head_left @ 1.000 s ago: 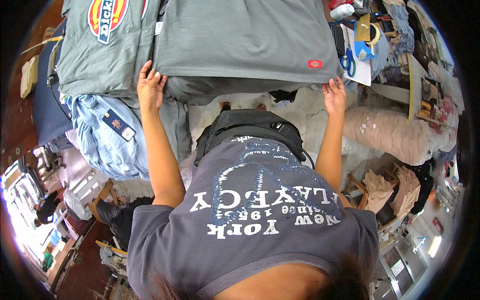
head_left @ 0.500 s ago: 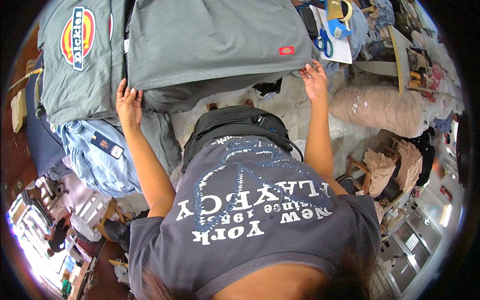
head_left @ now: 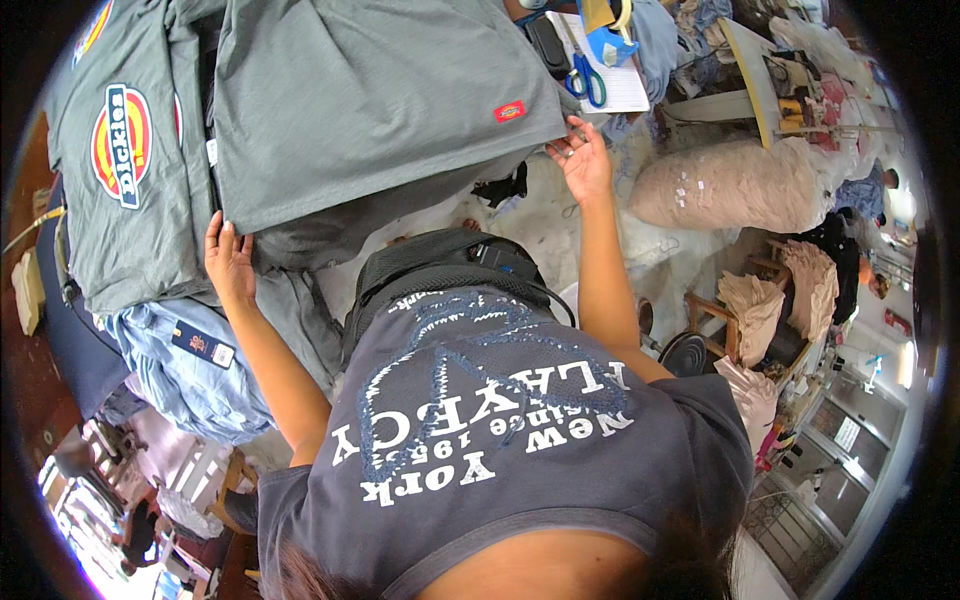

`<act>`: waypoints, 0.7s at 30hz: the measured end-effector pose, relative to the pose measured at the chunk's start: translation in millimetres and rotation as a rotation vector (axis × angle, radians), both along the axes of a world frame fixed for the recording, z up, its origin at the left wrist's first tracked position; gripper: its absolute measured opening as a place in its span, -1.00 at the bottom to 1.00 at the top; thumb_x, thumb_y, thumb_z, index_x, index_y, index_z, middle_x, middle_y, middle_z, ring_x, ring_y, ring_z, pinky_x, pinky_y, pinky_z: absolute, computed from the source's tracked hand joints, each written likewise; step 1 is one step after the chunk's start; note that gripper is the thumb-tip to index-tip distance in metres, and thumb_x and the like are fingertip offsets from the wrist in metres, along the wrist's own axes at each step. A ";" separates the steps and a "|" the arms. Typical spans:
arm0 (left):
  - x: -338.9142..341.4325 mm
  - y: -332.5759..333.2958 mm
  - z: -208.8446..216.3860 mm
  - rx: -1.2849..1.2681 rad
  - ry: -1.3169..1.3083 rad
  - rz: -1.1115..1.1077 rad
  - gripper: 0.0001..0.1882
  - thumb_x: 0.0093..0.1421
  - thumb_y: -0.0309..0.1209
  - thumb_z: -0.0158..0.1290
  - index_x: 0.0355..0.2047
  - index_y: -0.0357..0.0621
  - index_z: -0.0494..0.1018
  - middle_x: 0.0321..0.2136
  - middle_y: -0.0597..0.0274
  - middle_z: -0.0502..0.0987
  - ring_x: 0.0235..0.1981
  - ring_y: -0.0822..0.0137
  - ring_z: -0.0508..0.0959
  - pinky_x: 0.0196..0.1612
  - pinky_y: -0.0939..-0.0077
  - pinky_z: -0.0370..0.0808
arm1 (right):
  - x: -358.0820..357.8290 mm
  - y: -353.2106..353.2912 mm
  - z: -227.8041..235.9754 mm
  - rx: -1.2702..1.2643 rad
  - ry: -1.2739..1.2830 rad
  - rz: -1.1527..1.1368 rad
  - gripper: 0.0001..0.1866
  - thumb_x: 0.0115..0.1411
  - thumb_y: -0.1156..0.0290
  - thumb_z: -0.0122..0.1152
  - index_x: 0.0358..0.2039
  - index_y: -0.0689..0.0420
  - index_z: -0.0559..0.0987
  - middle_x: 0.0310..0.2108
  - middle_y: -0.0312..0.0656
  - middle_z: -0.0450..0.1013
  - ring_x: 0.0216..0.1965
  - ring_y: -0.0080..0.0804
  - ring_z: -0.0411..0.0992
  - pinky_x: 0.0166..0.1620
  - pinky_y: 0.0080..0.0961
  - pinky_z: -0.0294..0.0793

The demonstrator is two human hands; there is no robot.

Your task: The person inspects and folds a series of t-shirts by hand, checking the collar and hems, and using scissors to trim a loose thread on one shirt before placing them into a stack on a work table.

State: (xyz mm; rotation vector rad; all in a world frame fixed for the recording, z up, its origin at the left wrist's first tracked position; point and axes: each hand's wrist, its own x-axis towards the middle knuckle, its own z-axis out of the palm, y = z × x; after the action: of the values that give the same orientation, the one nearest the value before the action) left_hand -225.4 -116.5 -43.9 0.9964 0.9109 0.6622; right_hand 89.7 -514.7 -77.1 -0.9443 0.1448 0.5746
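A grey T-shirt (head_left: 370,100) lies spread in front of me, its hem toward me and a small red label near the right end. My left hand (head_left: 232,265) is closed at the hem's left corner, thumb and fingers pinching the cloth. At the right corner, my right hand (head_left: 584,165) also has the hem edge between its fingertips. Left of this shirt lies another grey shirt (head_left: 160,215) with a large colourful logo. More grey cloth hangs below the hem. The far end of the spread shirt runs out of view.
Blue-handled scissors (head_left: 587,82) lie on white paper (head_left: 625,88) at the far right, beside a tape dispenser (head_left: 610,42). A light blue garment (head_left: 180,370) with a dark tag lies at the left. Right of me are a wrapped beige bundle (head_left: 720,190) and a wooden chair (head_left: 712,325) with cloth.
The view has swung, so the shirts and both hands appear farther left, with the hem more slanted. Both hands stay at the same hem corners.
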 end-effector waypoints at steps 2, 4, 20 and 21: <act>2.7 -3.1 5.6 0.019 0.025 0.021 -0.66 0.10 -0.43 -0.01 -0.09 -0.09 0.28 -0.34 0.43 0.40 -0.32 0.52 0.39 -0.18 0.54 0.29 | -2.2 4.7 7.4 -0.108 -0.078 0.011 -0.69 0.11 0.21 -0.02 -0.18 0.09 0.36 -0.33 -0.24 0.37 -0.32 -0.38 0.34 -0.23 -0.40 0.33; 6.1 -5.3 8.9 0.066 0.059 0.016 -0.66 0.09 -0.43 0.00 -0.09 -0.10 0.28 -0.39 0.45 0.39 -0.36 0.55 0.37 -0.21 0.56 0.29 | -3.2 8.6 14.3 -0.185 -0.112 0.013 -0.73 0.09 0.32 0.04 -0.20 0.09 0.35 -0.35 -0.29 0.37 -0.36 -0.49 0.35 -0.31 -0.49 0.35; 1.0 0.8 -10.4 0.324 0.263 -0.004 -0.70 0.07 -0.47 0.03 -0.17 -0.28 0.33 -0.53 0.41 0.38 -0.55 0.61 0.31 -0.48 0.76 0.26 | 8.0 13.7 -0.2 -0.508 -0.368 0.056 -0.73 -0.07 0.59 0.17 -0.31 0.20 0.36 -0.49 -0.31 0.37 -0.49 -0.62 0.33 -0.47 -0.72 0.31; 0.1 1.6 -11.4 0.323 0.255 -0.002 -0.70 0.07 -0.47 0.03 -0.17 -0.29 0.34 -0.53 0.40 0.38 -0.55 0.61 0.32 -0.48 0.76 0.26 | 8.7 13.3 0.0 -0.518 -0.376 0.060 -0.73 -0.08 0.59 0.17 -0.32 0.20 0.36 -0.50 -0.31 0.36 -0.49 -0.62 0.34 -0.46 -0.71 0.31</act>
State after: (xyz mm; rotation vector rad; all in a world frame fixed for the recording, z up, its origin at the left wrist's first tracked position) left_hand -225.3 -114.9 -55.3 1.3932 1.0453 0.7047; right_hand 98.4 -501.4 -77.1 -1.5474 -0.0790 0.4089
